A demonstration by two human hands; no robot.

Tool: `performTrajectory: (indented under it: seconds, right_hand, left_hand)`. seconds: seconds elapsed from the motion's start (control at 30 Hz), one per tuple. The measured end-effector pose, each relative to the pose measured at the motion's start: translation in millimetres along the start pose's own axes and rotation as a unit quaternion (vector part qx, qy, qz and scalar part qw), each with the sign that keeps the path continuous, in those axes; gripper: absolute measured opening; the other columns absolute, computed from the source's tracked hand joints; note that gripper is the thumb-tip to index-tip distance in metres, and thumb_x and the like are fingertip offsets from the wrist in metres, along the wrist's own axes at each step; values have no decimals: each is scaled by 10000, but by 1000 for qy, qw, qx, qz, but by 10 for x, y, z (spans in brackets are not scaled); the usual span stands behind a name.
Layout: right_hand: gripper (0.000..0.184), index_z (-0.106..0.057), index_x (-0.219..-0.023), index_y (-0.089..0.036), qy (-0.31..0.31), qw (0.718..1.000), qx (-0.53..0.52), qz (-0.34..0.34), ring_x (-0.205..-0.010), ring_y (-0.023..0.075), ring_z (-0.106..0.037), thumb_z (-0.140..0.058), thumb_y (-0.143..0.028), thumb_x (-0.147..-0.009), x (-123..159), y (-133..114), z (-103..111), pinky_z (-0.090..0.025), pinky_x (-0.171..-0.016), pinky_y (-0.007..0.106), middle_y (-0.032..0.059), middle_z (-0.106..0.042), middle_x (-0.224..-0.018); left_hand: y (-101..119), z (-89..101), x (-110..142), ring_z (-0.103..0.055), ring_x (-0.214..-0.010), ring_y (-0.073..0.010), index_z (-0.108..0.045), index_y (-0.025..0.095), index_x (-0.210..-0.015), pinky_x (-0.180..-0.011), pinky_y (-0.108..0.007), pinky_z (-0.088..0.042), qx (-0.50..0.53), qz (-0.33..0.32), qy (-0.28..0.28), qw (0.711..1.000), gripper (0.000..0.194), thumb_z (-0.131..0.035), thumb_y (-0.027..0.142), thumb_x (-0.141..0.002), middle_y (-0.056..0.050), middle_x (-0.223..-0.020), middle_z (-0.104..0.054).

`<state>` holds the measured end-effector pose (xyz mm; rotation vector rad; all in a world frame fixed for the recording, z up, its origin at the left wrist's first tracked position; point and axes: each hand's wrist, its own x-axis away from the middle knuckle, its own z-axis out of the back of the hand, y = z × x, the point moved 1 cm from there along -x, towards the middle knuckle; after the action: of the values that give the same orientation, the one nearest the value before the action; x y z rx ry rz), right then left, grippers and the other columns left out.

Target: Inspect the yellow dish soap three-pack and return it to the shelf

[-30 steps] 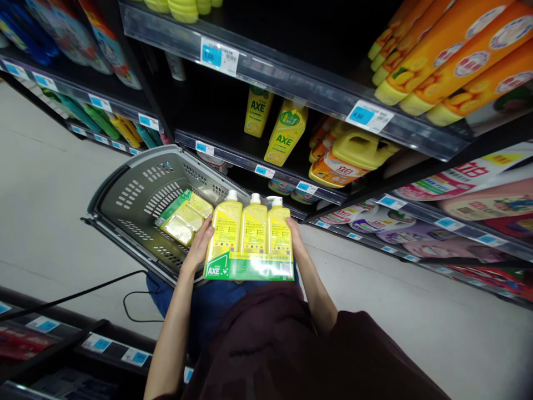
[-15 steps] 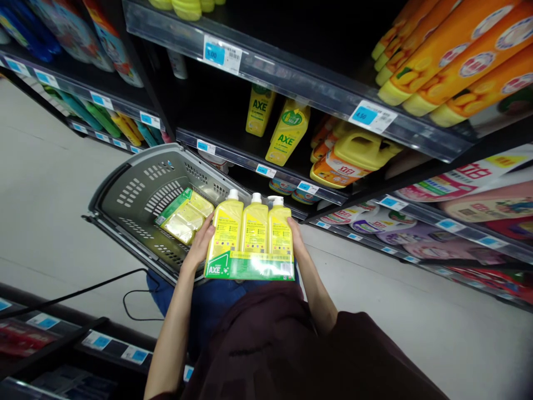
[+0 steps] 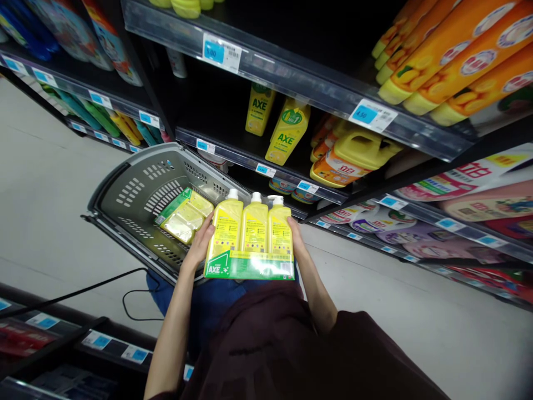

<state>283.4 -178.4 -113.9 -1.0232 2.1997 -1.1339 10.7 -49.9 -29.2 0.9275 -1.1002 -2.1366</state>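
Note:
Between my two hands I hold a pack of three yellow dish soap bottles (image 3: pixel 254 233), wrapped together with a green AXE band along the bottom. My left hand (image 3: pixel 201 242) grips its left side and my right hand (image 3: pixel 296 238) its right side; the fingers behind the pack are partly hidden. White caps top the bottles, and the right one looks like a pump. Just left of my left hand, a similar yellow and green pack (image 3: pixel 186 218) lies inside a grey shopping basket (image 3: pixel 137 186). The held pack covers part of the basket's right side.
Ahead stand dark shelves with price tags (image 3: pixel 221 53). Two yellow AXE bottles (image 3: pixel 287 133) and a yellow jug (image 3: pixel 350 158) are on the middle shelf, orange bottles (image 3: pixel 470 61) above right. A black cable (image 3: pixel 83 291) runs at lower left. Another shelf (image 3: pixel 100 340) stands behind it.

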Motion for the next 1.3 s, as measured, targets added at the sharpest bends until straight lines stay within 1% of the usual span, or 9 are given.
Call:
performTrajectory:
  seconds: [0.2,0.37,0.5,0.6,0.73,0.87,1.13,1.3]
  right_hand:
    - [396,-651,-950,-227,7,1000,-6,-3,-831,238,-662,-661,-571,-754,52,-46,-59,-539,-733,354,29,-707,-885]
    - [396,-642,-944,-230,6,1000,-5,-6,-804,231,-662,-652,-579,-758,71,-73,-83,-525,-713,348,27,-704,-877]
    - [366,-632,-924,-226,3,1000,10,11,-789,225,-647,-636,-562,-777,57,-69,-65,-507,-708,343,25,-701,-876]
    - [364,-618,-918,-224,-5,1000,14,9,-807,222,-632,-632,-560,-778,30,-38,-29,-496,-719,333,21,-696,-863]
    - [333,-594,-901,-232,-16,1000,10,6,-793,210,-616,-625,-544,-790,13,-13,0,-493,-717,327,11,-682,-839]
    - [334,-581,-915,-220,-28,1000,8,12,-805,207,-608,-602,-537,-810,30,-31,-11,-487,-719,315,24,-684,-851]
    - [318,-584,-916,-223,-9,1000,24,8,-789,191,-586,-595,-524,-815,14,-1,18,-477,-721,304,20,-679,-900]
    - [348,-589,-936,-225,1,1000,22,-2,-801,194,-594,-606,-544,-797,0,25,34,-482,-717,311,19,-679,-910]
  left_hand:
    - [-1,-7,0,-339,-1391,-287,-391,202,-1451,-1149,-440,-266,-3,3,3,1000,682,-384,616,-908,-73,-1500,-398]
    - [5,-4,0,-335,-1394,-277,-389,210,-1452,-1157,-428,-255,1,4,0,1000,669,-387,605,-912,-65,-1505,-392]
    - [4,0,-1,-340,-1390,-282,-377,197,-1459,-1157,-427,-253,-10,8,4,1000,696,-380,621,-908,-75,-1504,-392]
    - [10,0,3,-341,-1389,-288,-376,191,-1461,-1156,-427,-256,-19,5,9,1000,714,-372,636,-903,-80,-1497,-403]
    - [15,-3,2,-346,-1386,-278,-367,188,-1466,-1163,-424,-243,-20,-5,4,1000,697,-361,616,-915,-80,-1498,-401]
    - [0,-3,-4,-338,-1392,-272,-366,192,-1467,-1170,-406,-233,-22,-8,5,1000,682,-365,600,-920,-72,-1502,-395]
    - [-21,3,4,-354,-1382,-277,-368,199,-1467,-1164,-421,-245,-27,-8,7,1000,664,-358,589,-930,-77,-1495,-405]
    - [-9,0,3,-350,-1385,-269,-369,193,-1466,-1166,-412,-243,-23,-7,7,1000,659,-361,581,-933,-75,-1497,-403]
